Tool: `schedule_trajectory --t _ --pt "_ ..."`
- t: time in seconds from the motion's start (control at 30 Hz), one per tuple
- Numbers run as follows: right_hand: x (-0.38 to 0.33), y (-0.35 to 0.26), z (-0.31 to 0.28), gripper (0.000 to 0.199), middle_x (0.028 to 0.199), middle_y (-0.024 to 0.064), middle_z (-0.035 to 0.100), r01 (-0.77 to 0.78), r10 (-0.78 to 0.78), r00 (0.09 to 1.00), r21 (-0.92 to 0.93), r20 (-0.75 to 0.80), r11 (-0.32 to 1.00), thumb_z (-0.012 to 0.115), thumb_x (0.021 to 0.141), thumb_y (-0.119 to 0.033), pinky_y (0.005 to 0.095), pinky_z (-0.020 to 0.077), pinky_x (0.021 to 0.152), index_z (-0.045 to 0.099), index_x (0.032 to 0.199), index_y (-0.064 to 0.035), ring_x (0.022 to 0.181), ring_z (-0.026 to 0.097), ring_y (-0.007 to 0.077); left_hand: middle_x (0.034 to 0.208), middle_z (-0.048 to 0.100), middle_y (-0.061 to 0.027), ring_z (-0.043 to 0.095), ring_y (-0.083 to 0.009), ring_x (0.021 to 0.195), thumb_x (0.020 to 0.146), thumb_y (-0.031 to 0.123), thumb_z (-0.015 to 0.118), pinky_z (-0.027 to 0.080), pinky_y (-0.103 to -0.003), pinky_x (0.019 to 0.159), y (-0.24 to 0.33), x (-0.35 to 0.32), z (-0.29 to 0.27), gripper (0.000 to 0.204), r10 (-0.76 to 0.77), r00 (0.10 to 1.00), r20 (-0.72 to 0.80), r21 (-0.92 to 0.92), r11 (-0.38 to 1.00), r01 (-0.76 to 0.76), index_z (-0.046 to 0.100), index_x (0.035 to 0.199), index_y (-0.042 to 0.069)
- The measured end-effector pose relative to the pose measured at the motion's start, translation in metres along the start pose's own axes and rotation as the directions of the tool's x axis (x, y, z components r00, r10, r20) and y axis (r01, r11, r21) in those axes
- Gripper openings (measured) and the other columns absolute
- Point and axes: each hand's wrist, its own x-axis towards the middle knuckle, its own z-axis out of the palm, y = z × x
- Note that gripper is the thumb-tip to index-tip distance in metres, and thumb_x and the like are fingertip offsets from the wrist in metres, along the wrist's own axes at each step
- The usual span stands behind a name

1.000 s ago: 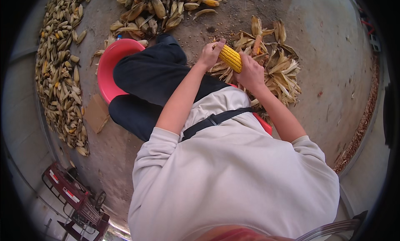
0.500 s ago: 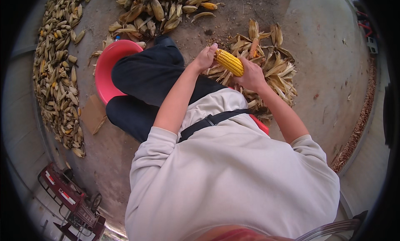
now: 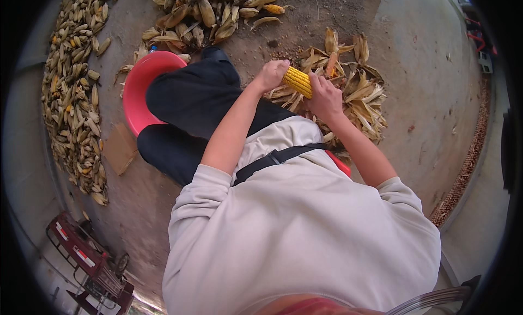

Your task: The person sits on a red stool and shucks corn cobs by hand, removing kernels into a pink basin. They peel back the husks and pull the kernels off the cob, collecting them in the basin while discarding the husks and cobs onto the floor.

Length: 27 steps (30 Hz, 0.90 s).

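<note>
A husked yellow ear of corn [image 3: 298, 81] is held level between my two hands, above the edge of a pile of loose husks [image 3: 362, 100]. My left hand [image 3: 271, 76] is closed round its left end, and that tip is hidden in the fingers. Gripping the other end is my right hand [image 3: 325, 97], its fingers lying over the top of the ear. Rows of kernels show between the hands. A reddish bare cob [image 3: 331, 63] lies on the husks just beyond my right hand.
A pink-red plastic basin [image 3: 136, 92] stands at my left, by my legs. Unhusked corn lies in a heap [image 3: 204, 13] ahead and in a long bank [image 3: 73, 97] along the left wall. A flattened piece of cardboard [image 3: 120, 149] and a dark red wheeled machine [image 3: 81, 249] are at left.
My right hand has shifted up over the ear, and my left hand has closed further round its end. Less of the corn shows now between them.
</note>
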Motion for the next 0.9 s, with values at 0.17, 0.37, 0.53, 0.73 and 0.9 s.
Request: schedule_trajectory --t 0.17,0.37,0.53,0.73,0.9 --pt "0.0 -0.001 0.002 0.069 0.095 0.0095 0.063 -0.001 0.001 1.0 -0.027 -0.025 1.0 0.083 0.063 -0.018 0.0407 0.0544 0.069 0.054 0.124 -0.009 0.086 0.066 0.0295 0.078 0.063 -0.0142 0.062 -0.0241 0.076 0.103 0.044 0.038 0.047 -0.037 0.073 -0.01 0.003 0.0 0.052 -0.066 0.997 -0.029 -0.073 0.995 0.064 0.062 0.089 0.0" --pt "0.001 0.0 0.002 0.068 0.093 0.009 0.062 0.035 -0.041 0.996 -0.065 -0.085 0.997 0.083 0.064 -0.016 0.0402 0.0539 0.068 0.054 0.125 -0.0095 0.084 0.065 0.0288 0.075 0.062 -0.0058 0.057 -0.0152 0.056 0.101 0.048 0.042 0.045 -0.03 0.054 -0.017 0.003 0.003 0.051 -0.293 0.954 0.067 -0.453 0.843 0.29 0.065 0.092 0.003" --pt "-0.005 0.01 0.009 0.071 0.094 0.0102 0.061 0.051 -0.068 0.989 -0.127 -0.133 0.991 0.082 0.065 -0.016 0.0408 0.0538 0.071 0.052 0.128 -0.01 0.086 0.065 0.0303 0.08 0.066 -0.0095 0.062 -0.0202 0.071 0.1 0.053 0.044 0.048 -0.035 0.068 0.029 -0.003 -0.002 0.057 -0.373 0.887 0.272 -0.2 0.88 0.432 0.066 0.095 0.001" --pt "0.009 0.006 -0.015 0.063 0.096 0.0143 0.066 -0.17 0.017 0.948 0.456 0.319 0.874 0.08 0.067 -0.021 0.0379 0.053 0.079 0.056 0.122 -0.0035 0.087 0.066 0.0294 0.084 0.065 -0.0174 0.064 -0.0297 0.081 0.101 0.051 0.04 0.049 -0.038 0.077 0.008 -0.003 0.001 0.057 0.066 0.997 0.046 0.007 0.998 -0.066 0.064 0.095 0.001" --pt "0.028 0.028 -0.02 0.062 0.094 0.0162 0.068 -0.264 -0.1 0.845 0.573 0.525 0.776 0.081 0.065 -0.027 0.0371 0.0521 0.081 0.06 0.117 0.0 0.087 0.067 0.0267 0.085 0.067 -0.0177 0.065 -0.03 0.082 0.103 0.048 0.036 0.049 -0.037 0.079 0.001 -0.003 0.004 0.056 0.198 0.98 -0.001 -0.049 0.979 -0.198 0.065 0.094 0.001"
